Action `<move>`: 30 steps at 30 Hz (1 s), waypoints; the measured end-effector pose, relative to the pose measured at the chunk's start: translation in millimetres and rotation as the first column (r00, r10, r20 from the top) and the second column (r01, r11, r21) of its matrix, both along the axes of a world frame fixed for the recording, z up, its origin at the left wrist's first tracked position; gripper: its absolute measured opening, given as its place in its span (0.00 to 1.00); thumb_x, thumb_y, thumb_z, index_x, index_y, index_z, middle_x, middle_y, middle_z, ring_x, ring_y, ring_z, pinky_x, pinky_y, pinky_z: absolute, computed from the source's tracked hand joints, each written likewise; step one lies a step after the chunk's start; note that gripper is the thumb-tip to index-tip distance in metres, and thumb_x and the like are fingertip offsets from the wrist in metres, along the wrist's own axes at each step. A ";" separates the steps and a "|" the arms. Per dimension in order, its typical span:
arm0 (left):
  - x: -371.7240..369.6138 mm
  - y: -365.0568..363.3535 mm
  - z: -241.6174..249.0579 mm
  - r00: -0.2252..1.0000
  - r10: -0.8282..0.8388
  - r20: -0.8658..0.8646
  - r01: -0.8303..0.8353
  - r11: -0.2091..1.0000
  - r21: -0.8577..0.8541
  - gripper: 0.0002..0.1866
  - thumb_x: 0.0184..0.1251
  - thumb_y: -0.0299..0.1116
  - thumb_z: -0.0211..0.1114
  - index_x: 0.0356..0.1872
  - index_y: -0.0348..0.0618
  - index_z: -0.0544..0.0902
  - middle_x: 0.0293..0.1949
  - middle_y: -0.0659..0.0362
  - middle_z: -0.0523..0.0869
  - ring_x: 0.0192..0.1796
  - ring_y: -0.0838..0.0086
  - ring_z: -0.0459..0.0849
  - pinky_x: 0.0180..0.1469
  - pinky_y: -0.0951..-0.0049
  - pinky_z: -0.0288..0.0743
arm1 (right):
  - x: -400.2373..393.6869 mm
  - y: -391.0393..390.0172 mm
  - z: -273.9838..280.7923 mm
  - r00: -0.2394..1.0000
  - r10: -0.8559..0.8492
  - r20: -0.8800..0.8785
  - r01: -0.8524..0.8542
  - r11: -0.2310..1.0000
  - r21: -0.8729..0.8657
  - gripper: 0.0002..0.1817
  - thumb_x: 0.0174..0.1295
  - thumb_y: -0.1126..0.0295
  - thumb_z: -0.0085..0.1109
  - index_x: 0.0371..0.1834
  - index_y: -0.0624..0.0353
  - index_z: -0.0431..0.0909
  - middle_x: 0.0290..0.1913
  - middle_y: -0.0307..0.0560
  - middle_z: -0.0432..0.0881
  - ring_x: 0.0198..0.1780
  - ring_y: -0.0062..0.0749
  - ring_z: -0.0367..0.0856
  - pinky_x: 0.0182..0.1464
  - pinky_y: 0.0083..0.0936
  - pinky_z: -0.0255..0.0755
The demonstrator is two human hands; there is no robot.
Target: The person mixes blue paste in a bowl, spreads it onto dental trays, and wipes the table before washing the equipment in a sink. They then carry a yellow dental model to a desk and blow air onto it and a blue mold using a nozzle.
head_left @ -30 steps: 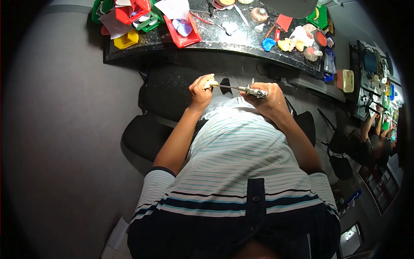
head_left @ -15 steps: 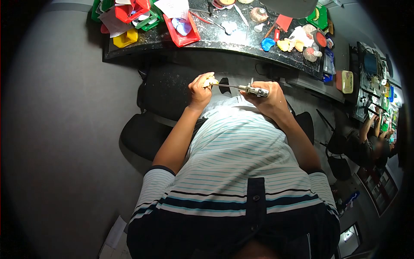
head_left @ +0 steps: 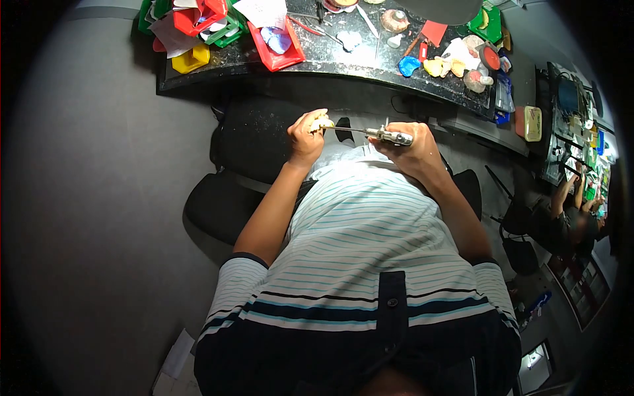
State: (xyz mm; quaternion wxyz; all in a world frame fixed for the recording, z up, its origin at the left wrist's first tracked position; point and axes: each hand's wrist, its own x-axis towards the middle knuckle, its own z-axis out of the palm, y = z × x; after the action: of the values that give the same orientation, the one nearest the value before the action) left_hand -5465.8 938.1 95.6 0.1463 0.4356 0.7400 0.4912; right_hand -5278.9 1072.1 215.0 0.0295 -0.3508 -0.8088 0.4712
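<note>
My left hand (head_left: pixel 306 140) is closed around a small pale-yellow piece (head_left: pixel 321 123), which looks like a plaster dental cast and is partly hidden by the fingers. My right hand (head_left: pixel 417 148) grips a grey metal tool (head_left: pixel 398 138) with a gun-like body. From it a long thin shaft (head_left: pixel 349 129) points left, its tip right at the yellow piece. Both hands are held in front of my striped shirt, short of the bench edge.
Along the dark speckled bench (head_left: pixel 330 68) are a red tray (head_left: pixel 288 57), a yellow bin (head_left: pixel 191 59), a blue lump (head_left: pixel 409 66) and several casts. Under it stands a black chair (head_left: pixel 247 142). Another person (head_left: pixel 573 224) works at a bench far right.
Both hands keep their grips and nearly the same places. The view has shifted very slightly, and the tool sits a few pixels further right.
</note>
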 end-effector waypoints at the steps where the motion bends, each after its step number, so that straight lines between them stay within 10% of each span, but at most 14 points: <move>1: 0.0 -0.6 -1.0 1.000 0.000 0.000 0.000 1.000 -0.001 0.15 0.49 0.12 0.61 0.39 0.36 0.84 0.33 0.51 0.87 0.36 0.65 0.88 0.41 0.72 0.81 | 0.0 0.1 0.0 1.000 0.000 0.000 0.000 1.000 -0.001 0.14 0.54 0.61 0.71 0.24 0.61 0.81 0.19 0.46 0.79 0.18 0.28 0.73 0.24 0.24 0.67; 30: -0.1 1.0 0.1 0.999 -0.043 -0.024 0.043 0.999 0.006 0.13 0.51 0.14 0.62 0.38 0.35 0.84 0.33 0.51 0.87 0.36 0.63 0.88 0.40 0.72 0.81 | -4.6 1.2 0.2 0.999 0.016 0.036 -0.015 0.999 -0.029 0.16 0.55 0.58 0.70 0.25 0.61 0.81 0.20 0.46 0.80 0.18 0.26 0.73 0.24 0.24 0.68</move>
State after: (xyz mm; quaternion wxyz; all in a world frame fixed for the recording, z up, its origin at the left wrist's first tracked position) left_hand -5465.8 939.1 95.7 0.1466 0.4576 0.7306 0.4851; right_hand -5283.5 1073.4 215.2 0.0060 -0.3532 -0.8050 0.4766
